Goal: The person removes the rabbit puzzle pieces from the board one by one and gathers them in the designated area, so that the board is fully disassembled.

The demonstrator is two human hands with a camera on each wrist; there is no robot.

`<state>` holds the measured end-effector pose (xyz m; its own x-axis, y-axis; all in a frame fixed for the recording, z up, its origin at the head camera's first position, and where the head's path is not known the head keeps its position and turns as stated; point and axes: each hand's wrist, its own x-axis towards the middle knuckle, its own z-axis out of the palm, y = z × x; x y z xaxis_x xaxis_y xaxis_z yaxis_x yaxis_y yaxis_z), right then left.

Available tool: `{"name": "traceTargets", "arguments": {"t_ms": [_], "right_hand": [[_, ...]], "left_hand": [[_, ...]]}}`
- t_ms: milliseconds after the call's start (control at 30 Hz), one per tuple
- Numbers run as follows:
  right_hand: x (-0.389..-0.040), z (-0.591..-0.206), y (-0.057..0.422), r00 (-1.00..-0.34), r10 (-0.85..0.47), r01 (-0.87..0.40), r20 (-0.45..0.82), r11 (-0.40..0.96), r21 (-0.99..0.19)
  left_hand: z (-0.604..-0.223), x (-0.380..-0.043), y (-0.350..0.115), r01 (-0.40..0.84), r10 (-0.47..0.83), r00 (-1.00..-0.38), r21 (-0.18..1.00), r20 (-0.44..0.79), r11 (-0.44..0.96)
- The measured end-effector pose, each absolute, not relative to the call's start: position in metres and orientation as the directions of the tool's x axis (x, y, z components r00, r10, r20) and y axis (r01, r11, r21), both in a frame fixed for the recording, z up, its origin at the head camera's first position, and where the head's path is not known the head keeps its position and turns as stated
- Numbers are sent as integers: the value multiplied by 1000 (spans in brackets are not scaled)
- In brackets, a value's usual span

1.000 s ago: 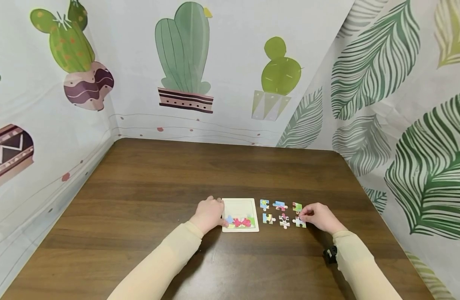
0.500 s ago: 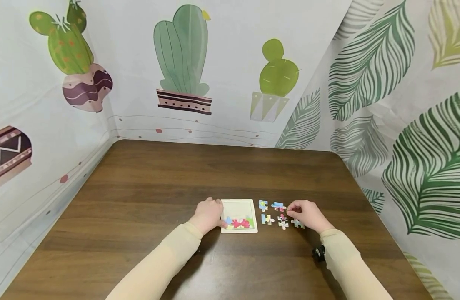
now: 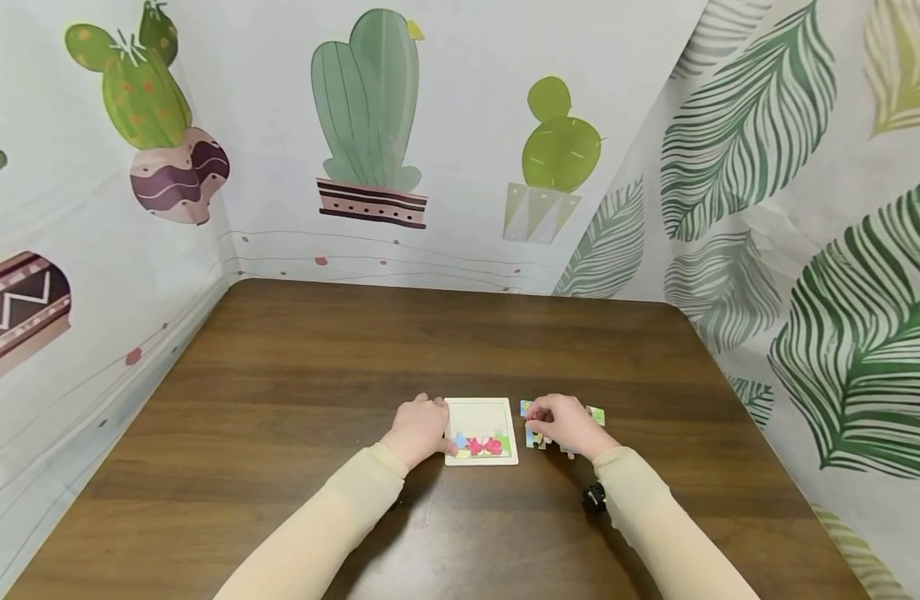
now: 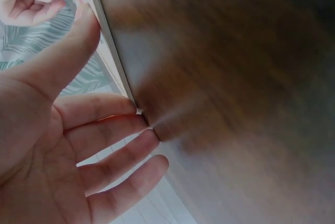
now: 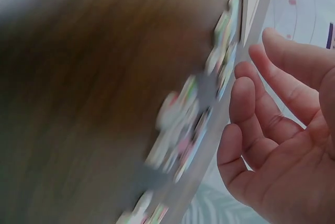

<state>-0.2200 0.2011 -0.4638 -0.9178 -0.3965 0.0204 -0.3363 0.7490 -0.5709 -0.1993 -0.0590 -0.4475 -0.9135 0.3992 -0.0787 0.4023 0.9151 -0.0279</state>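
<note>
My left hand [image 3: 418,429] steadies a square white puzzle tray [image 3: 478,402]. In the left wrist view its thumb [image 4: 84,33] lies on the tray's rim while nearly straight fingers [image 4: 115,135] touch the side edge and tabletop. Red, blue and green picture parts [image 3: 484,447] fill the tray's near portion. My right hand [image 3: 572,425] hovers over the loose jigsaw pieces, fingers loosely bent. Nothing shows between its thumb and fingers [image 5: 242,98] in the right wrist view. It partly hides the pieces; a blue one [image 3: 525,407] and a green one [image 3: 597,415] peek out.
Everything lies on a brown wood-grain table [image 3: 340,358]. More jigsaw pieces [image 5: 178,122] lie in rows right of the tray, blurred in the right wrist view. Cloth walls [image 3: 460,125] printed with cacti and leaves surround the table. A black device [image 3: 594,498] sits at my right wrist.
My right hand has moved left, from the far-right pieces across the rows to near the tray, uncovering the green piece. The left hand stays at the tray, which has not moved.
</note>
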Motion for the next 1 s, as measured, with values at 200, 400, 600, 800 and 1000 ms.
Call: {"name": "traceTargets", "arguments": {"t_ms": [200,400,600,800,1000], "right_hand": [[-218,-464,177,-884,-467,-385,9,718,-581],[-215,-465,153,-863,-505,-392,-27,701,-596],[-214,-467,138,-834,-551,-426,-23,670,-608],[-212,-469,130,-808,-589,-478,16,641,-601],[-210,-469,124,-795,-606,-509,43,626,-591]], "left_hand": [[-448,-198,-59,403,401,-913,-16,-71,915],[-447,-198,-59,407,405,-913,-13,-51,914],[-446,-197,-59,412,412,-911,-3,-25,911],[-444,-195,-59,416,416,-909,-5,-6,909],[-445,-196,-60,420,420,-908,-16,-12,907]]}}
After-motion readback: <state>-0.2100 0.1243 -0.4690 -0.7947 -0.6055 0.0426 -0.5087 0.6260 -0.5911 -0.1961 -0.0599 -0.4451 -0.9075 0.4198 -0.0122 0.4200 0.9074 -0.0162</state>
